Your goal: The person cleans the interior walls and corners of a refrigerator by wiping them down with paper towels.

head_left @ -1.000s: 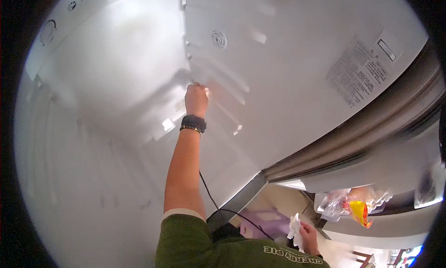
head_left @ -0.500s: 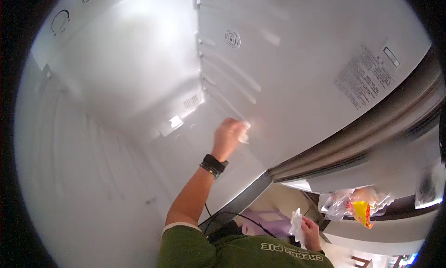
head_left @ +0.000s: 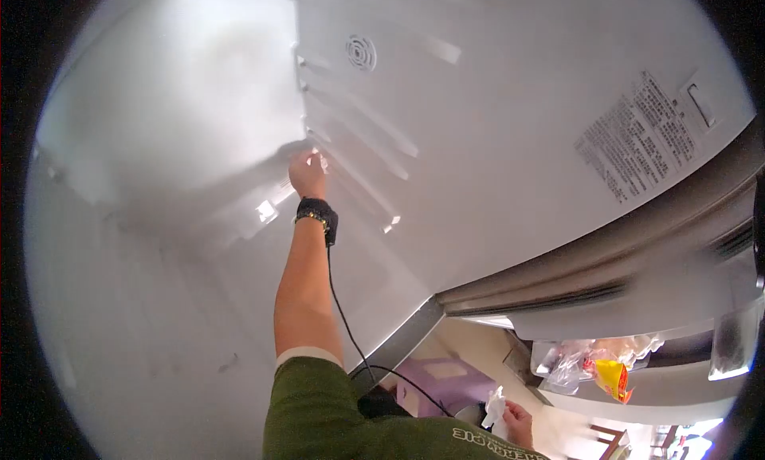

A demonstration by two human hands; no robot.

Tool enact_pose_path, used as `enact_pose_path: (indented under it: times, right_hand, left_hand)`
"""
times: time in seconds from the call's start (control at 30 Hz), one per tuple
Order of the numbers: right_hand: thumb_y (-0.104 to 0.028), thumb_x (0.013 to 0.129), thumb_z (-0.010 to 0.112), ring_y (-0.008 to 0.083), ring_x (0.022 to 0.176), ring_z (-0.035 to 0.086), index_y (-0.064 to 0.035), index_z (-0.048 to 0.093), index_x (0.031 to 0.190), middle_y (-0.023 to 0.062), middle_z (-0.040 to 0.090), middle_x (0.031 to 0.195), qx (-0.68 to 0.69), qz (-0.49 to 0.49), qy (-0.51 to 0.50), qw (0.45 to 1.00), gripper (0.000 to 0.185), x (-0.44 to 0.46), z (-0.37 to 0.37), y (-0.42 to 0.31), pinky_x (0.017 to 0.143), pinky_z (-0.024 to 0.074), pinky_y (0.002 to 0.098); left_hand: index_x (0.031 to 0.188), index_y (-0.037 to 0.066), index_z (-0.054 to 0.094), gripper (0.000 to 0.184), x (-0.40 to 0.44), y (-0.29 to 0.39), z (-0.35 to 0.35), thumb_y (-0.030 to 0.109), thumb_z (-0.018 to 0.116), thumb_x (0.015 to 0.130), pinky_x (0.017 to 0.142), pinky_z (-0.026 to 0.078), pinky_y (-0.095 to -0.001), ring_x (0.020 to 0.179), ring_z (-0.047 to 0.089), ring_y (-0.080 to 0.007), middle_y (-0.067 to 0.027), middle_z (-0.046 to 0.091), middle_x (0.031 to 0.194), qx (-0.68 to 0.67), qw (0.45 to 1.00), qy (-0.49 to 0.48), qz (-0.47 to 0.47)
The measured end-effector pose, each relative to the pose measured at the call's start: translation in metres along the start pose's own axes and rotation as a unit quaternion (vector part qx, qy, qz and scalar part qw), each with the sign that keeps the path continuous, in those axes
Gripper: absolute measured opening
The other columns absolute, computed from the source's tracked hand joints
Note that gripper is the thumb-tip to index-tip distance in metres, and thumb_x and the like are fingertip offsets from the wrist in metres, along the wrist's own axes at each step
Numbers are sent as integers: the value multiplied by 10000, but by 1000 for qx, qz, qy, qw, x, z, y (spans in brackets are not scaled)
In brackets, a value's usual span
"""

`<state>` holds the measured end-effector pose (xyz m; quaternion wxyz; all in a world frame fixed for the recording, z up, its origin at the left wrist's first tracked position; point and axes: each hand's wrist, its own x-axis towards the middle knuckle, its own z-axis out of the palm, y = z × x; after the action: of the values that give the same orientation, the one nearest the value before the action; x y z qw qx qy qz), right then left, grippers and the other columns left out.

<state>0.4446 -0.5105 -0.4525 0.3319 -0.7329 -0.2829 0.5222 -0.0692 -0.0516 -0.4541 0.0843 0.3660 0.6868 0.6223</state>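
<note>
I look into a white refrigerator interior. My left hand (head_left: 307,175) is at the inner corner where the back wall meets the ribbed side wall (head_left: 494,165). Its fingers are closed around a small bit of white wipe (head_left: 323,162), mostly hidden by the hand. A black band with a cable is on that wrist. Low on the right, outside the compartment, my right hand (head_left: 519,425) grips a crumpled white tissue (head_left: 494,406). Just beside my left hand are a small bright lamp (head_left: 266,211) and a partly covered vent.
The opened door (head_left: 606,300) curves along the right, its shelf holding plastic bags and a yellow packet (head_left: 612,379). A round vent (head_left: 361,53) and a printed label (head_left: 637,137) mark the side wall. A purple box (head_left: 446,384) sits on the floor.
My left hand has moved deeper along the side wall's base, up and left to the rear corner. My right hand has lowered slightly, still holding the tissue. The view has shifted a little.
</note>
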Motion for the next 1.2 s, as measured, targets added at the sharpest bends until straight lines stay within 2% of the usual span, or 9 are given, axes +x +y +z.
enact_pose_path:
  times: [0.03,0.3,0.43,0.53,0.63,0.77,0.9,1.17,1.2]
  right_hand:
    - [-108,875,550,134,791,611,48,570,1114,90,649,937,1,-1,-4,1000,287,2,-4,10,709,483,257]
    - [-121,842,565,129,771,582,52,571,1116,85,633,893,-66,-1,2,998,325,-2,27,-17,675,472,248]
    - [-127,841,570,126,776,581,47,578,1099,81,632,890,-30,-26,-38,998,311,9,29,-16,678,472,249]
    - [-113,870,536,126,768,600,48,567,1115,94,640,913,-18,-21,-78,997,295,18,30,-19,667,480,243]
    - [-110,886,518,131,755,613,51,560,1125,104,645,922,-42,-37,-76,996,291,28,23,-7,653,487,247]
    - [-123,887,523,137,773,617,54,560,1122,104,645,922,-54,-20,-41,997,297,9,24,-17,669,492,253]
    - [-231,882,536,187,937,570,39,550,1166,135,620,1049,-167,-10,-11,986,392,-20,29,-47,833,443,290]
    - [-214,871,546,215,1007,558,36,550,1164,161,606,1092,-152,11,-18,988,385,-15,24,-38,896,420,305]
    - [-208,868,548,215,1005,560,38,552,1160,160,609,1085,-159,-3,-15,987,382,-13,23,-38,891,423,308]
  left_hand:
    - [811,-10,633,95,0,-19,3,60,602,754,714,462,-356,788,589,-282,-139,596,860,55,995,10,86]
    - [831,10,578,61,-101,3,-4,33,562,777,767,451,-384,837,555,-307,-133,582,874,-34,988,-56,139]
    - [842,19,581,65,-163,19,-11,34,585,779,754,471,-362,828,573,-297,-132,593,904,-65,987,-96,115]
    - [850,15,595,74,-171,29,-33,55,599,788,743,476,-344,806,586,-279,-126,598,882,-145,980,-128,-37]
    - [876,2,620,126,-117,8,-39,103,592,807,739,468,-343,801,586,-258,-109,604,863,-24,997,-43,-52]
    - [875,-11,627,163,-25,-28,-16,136,596,809,774,447,-347,838,572,-264,-128,605,882,-72,991,114,-8]
    - [933,-11,606,166,4,-33,16,99,581,812,765,446,-344,845,572,-257,-131,607,882,-92,990,108,-1]
    - [926,4,591,151,-2,-38,29,56,553,789,683,459,-371,728,595,-270,-138,619,797,-79,987,134,-46]
    - [910,1,594,148,-3,-46,33,70,558,784,683,460,-375,730,598,-280,-146,621,790,-10,991,121,-63]
